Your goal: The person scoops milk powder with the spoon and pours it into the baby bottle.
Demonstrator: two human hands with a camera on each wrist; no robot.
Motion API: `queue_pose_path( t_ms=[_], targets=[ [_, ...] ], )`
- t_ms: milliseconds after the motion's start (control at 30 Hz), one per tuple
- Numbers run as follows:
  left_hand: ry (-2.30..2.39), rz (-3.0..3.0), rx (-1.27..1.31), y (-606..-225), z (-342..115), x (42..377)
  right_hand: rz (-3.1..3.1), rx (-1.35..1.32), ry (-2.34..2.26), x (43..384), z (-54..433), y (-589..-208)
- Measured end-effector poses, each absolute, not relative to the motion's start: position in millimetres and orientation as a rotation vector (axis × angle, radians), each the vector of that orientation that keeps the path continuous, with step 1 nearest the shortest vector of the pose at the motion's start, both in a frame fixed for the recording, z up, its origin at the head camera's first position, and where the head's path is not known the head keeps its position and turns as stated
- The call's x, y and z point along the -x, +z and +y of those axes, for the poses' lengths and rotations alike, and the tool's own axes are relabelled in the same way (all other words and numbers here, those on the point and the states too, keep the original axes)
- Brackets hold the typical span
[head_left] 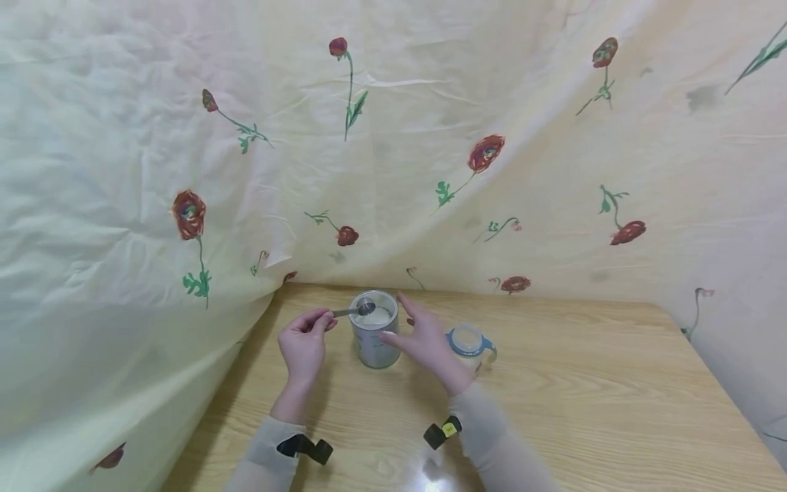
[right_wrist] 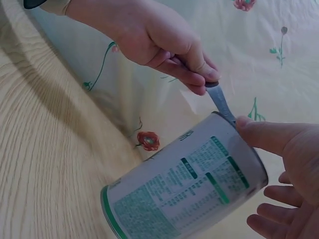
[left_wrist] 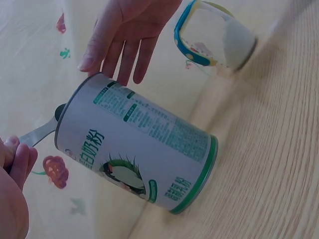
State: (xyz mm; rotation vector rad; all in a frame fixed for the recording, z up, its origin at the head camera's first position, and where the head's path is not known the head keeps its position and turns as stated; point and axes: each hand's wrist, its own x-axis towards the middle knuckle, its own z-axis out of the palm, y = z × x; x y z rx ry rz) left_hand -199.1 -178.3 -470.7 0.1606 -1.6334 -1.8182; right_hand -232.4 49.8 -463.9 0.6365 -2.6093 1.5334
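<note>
An open milk powder can (head_left: 377, 350) stands on the table, with pale powder (head_left: 376, 318) visible inside. My left hand (head_left: 302, 345) pinches the handle end of a metal spoon (head_left: 366, 307), whose bowl is over the can's mouth. In the left wrist view, the can (left_wrist: 134, 149) hides most of the spoon's bowl. My right hand (head_left: 428, 340) is at the can's right side, thumb and fingers spread apart. Its thumb (right_wrist: 264, 135) is at the rim in the right wrist view; whether it touches is hard to tell.
A lidded cup (head_left: 467, 342) with a blue rim and side handle stands just right of the can, partly behind my right wrist. A flowered cloth (head_left: 393, 171) hangs behind and to the left of the wooden table (head_left: 584, 383).
</note>
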Motion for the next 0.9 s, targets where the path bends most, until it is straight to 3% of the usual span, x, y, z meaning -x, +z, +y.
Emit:
queue_pose_path(
  t_ms=[900],
  targets=[
    [-1.76, -1.673, -0.124, -481.9, -181.2, 203.7, -2.682, -0.51, 1.586, 246.0, 24.9, -475.5]
  ],
)
